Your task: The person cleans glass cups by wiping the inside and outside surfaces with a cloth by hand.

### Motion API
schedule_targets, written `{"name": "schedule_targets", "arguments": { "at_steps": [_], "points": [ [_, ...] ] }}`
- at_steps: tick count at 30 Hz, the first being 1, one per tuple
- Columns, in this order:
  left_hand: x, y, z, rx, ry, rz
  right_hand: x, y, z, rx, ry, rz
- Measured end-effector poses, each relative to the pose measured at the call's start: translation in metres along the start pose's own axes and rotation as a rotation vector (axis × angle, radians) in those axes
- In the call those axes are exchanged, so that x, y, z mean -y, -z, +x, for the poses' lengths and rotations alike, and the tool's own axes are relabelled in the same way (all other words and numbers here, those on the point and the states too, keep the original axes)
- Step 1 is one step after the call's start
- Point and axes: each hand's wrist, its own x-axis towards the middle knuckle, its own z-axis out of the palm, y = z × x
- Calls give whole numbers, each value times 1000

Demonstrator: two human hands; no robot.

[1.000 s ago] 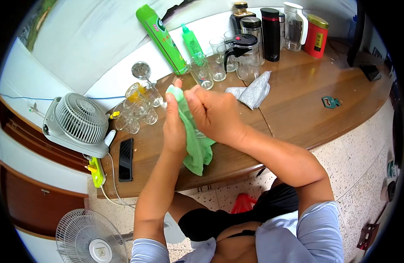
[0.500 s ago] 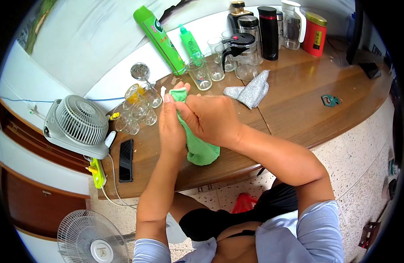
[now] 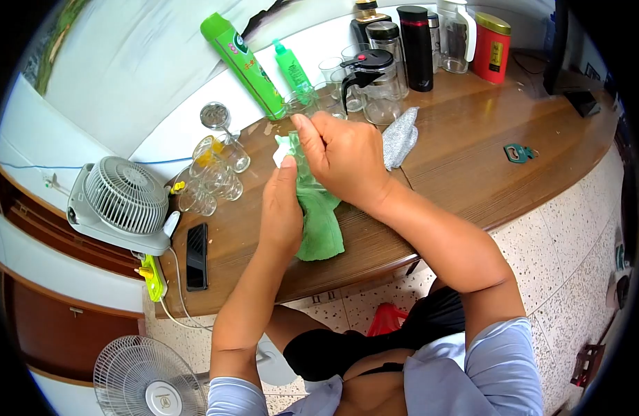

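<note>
A green cloth hangs between my two hands above the front of the table. My left hand is closed round its left side, thumb up, with a white piece showing above the thumb. My right hand is curled into a fist at the cloth's upper right. Something clear, perhaps glass, shows through between the hands, but its shape is mostly hidden. Behind my right hand are drinking glasses and a glass teapot with a black lid.
Upside-down glasses stand left, near a small fan and a phone. A grey cloth lies right of my hands. Along the back are a green spray can, a black flask and a red tin.
My right fist has risen and turned, and my left hand has shifted slightly right and down. The cloth has opened at the top, showing more of the white piece and the clear part.
</note>
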Motion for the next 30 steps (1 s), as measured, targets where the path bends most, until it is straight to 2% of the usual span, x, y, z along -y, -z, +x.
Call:
{"name": "schedule_targets", "arguments": {
  "at_steps": [5, 8, 11, 15, 17, 19, 21, 24, 25, 27, 30],
  "points": [
    [-2, 6, -2, 19, -12, 343, -2, 8, 6, 40, -66, -26],
    [3, 13, 0, -2, -90, 452, -6, 8, 9, 125, -137, 39],
    [4, 10, 5, -67, -100, 279, -7, 3, 4, 227, -161, 178],
    [7, 40, 18, -88, -96, 389, 0, -8, -14, 277, -33, 206],
    [4, 46, 22, -101, -105, 374, 8, -4, -17, 348, -50, 327],
    [-11, 30, 18, -120, -109, 199, 11, -4, -23, 403, -45, 433],
    [-17, 23, 16, -143, -122, 105, 12, -8, -25, 387, -5, 429],
    [-4, 32, 23, -130, -244, 195, 13, -6, -23, 339, -2, 412],
    [-4, 33, 22, -134, -264, 321, 14, -6, -23, 321, -9, 403],
    [-7, 33, 12, -143, -302, 572, 6, -12, -20, 234, -79, 392],
    [-13, 17, -2, -154, -278, 535, 0, -6, -8, 225, -225, 392]
  ]
}}
